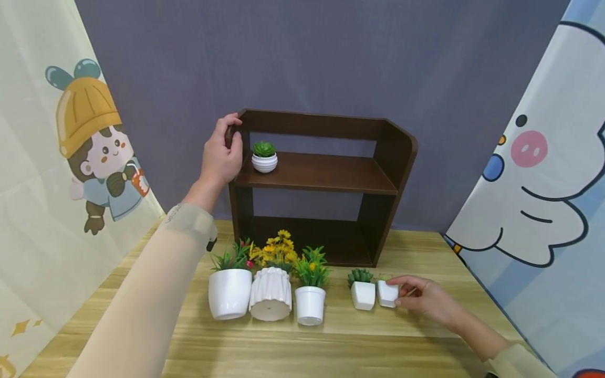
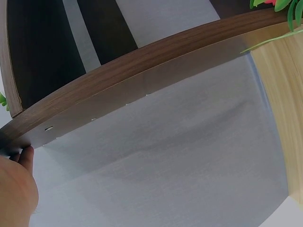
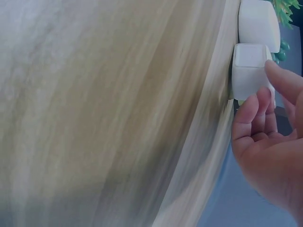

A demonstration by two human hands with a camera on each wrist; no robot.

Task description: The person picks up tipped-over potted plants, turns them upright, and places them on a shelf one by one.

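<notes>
Shelf unit: dark brown wood, 2 levels, stands at rear of table, in front of grey backdrop.
Left hand: raised, fingers curled over top front corner of shelf unit's left side panel; grips the panel edge. Wrist view shows only the panel's rim and part of the hand.
Round pot: white, ribbed, w/ green succulent; sits on upper level, left end, just beside left hand, not touching.
Right hand: low on table, right of the pot row; thumb and fingers pinch the small square pot. Contact confirmed in wrist view.
Small square pot: white, on table, rightmost in row. Plant in it mostly hidden by hand; looks pale green, not certain.
2nd square pot: white, dark green succulent, just left of the gripped one, approx. touching.
Front row, left to right: tapered pot w/ red-flecked greenery; ribbed pot w/ yellow flowers, tilted toward viewer; small round-rim pot w/ grass and yellow bloom. All white, close together, in front of shelf unit.
Side drapes: cartoon prints left and right.
</notes>
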